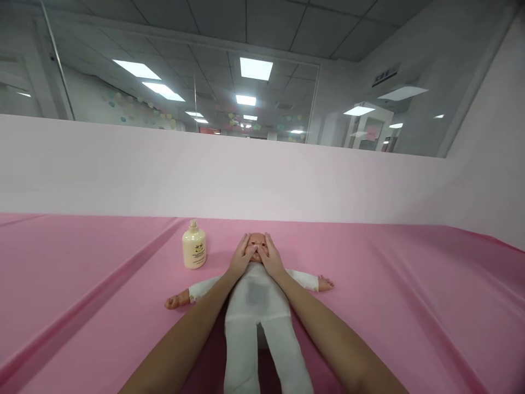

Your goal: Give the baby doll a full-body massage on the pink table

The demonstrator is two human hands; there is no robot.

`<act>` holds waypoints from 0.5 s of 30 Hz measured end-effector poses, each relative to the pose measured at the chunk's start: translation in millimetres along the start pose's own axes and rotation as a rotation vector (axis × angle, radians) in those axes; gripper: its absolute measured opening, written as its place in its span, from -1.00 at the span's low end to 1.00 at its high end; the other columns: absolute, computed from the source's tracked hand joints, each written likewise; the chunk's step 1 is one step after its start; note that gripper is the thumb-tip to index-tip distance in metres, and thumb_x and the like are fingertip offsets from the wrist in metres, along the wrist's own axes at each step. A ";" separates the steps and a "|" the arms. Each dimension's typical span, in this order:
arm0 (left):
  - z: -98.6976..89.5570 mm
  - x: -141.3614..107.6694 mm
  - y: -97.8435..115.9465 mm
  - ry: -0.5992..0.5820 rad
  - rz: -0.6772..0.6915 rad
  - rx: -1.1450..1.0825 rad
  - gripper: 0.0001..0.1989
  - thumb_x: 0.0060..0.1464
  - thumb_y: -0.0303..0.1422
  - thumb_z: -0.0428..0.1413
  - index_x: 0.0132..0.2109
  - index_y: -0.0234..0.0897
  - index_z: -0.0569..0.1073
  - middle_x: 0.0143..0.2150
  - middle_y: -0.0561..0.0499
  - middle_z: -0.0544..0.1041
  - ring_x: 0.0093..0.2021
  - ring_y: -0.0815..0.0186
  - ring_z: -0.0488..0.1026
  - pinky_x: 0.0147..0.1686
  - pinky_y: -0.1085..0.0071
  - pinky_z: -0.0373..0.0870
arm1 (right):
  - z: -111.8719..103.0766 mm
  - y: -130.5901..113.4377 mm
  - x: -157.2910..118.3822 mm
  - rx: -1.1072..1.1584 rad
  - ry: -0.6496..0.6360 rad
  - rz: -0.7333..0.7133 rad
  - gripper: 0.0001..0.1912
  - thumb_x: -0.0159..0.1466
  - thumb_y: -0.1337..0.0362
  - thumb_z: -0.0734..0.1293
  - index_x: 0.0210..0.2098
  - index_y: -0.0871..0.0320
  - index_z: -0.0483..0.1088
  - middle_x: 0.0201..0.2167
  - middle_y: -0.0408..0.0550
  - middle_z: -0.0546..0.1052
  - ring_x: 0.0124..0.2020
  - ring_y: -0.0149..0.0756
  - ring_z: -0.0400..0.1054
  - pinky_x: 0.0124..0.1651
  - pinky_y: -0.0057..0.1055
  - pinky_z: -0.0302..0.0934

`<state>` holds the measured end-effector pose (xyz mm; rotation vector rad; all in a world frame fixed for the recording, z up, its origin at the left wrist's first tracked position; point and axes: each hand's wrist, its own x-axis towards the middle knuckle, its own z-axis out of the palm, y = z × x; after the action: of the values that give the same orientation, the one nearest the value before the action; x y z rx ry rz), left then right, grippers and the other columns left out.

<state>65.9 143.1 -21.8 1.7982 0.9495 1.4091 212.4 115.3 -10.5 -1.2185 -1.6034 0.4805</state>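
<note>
A baby doll [258, 298] with a white cloth body lies on its back, arms spread to both sides and legs toward me. My left hand [240, 256] rests along the left side of the doll's head, fingers stretched out and pointing away from me. On the other side, my right hand [271, 257] lies against the head in the same way. Both thumbs reach in over the doll's face [258, 239] and meet near its nose and mouth. Neither hand grips anything. A cream-coloured bottle [194, 247] with dark print stands upright beyond the doll's arm at left.
A pink sheet [381, 295] with raised folds covers the surface under the doll. Behind it runs a low white wall [246, 178] with glass panels [270, 98] above. Ceiling lights and a doorway show through or in the glass.
</note>
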 end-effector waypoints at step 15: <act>-5.0 -5.8 12.8 -0.034 -0.017 0.026 -0.47 0.24 -0.13 -0.05 0.31 -0.09 0.14 0.39 0.06 -0.05 0.39 0.23 -0.15 0.35 0.19 -0.18 | -13.4 -2.6 -12.9 0.067 -0.077 -0.047 -0.33 0.32 -0.10 0.12 0.33 -0.02 -0.05 0.39 -0.16 -0.14 0.40 -0.24 -0.41 0.39 -0.11 -0.34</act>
<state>62.0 131.8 -13.0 1.8234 0.9673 1.3573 222.7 99.6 -9.3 -1.1216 -1.6645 0.5521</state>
